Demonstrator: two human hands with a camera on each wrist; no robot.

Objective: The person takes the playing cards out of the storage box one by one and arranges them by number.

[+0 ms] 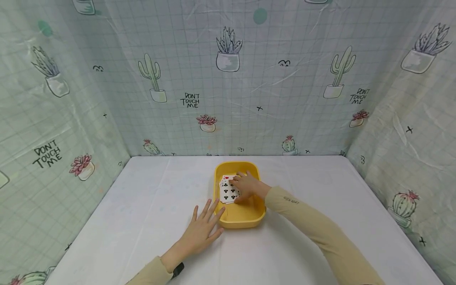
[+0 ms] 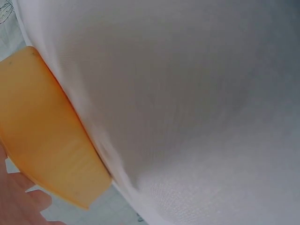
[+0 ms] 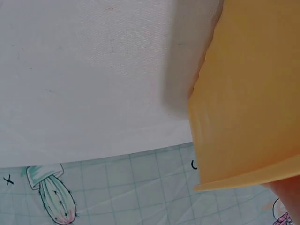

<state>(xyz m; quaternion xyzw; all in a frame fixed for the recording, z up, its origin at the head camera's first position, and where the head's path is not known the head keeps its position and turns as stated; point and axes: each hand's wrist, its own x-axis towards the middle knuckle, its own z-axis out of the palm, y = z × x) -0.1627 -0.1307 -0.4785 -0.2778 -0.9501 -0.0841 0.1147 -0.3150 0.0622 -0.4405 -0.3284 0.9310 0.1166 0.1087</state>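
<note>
- The fingers of the right hand (image 1: 246, 186) lay curled down over the playing cards (image 1: 228, 190), just above the centre of the head view; whether they pinched a card or only pressed on the spread could not be told from that distance.
- The cards sat fanned inside the yellow tray (image 1: 257, 217), against its left wall, with black club pips showing on the lower ones and a red pip on the upper one.
- The fingers of the left hand (image 1: 202, 230) were straight and spread, flat on the white table (image 1: 124, 221), with the fingertips touching the tray's lower-left outer wall; they gripped nothing.
- In the left wrist view the tray (image 2: 44, 140) filled the lower left, with a bit of the hand below it; in the right wrist view the tray (image 3: 253, 98) filled the right side.
- Judged from this, the step in hand was gathering or lifting cards inside the tray while the other hand steadied it.
- The next move would call for a firm pinch on the card edges, which lie flat on the smooth tray floor, and steady pressure against the tray so it does not slide.
- Beyond the table, cactus-print cloth (image 1: 228, 79) hung across the upper frame and both sides.
</note>
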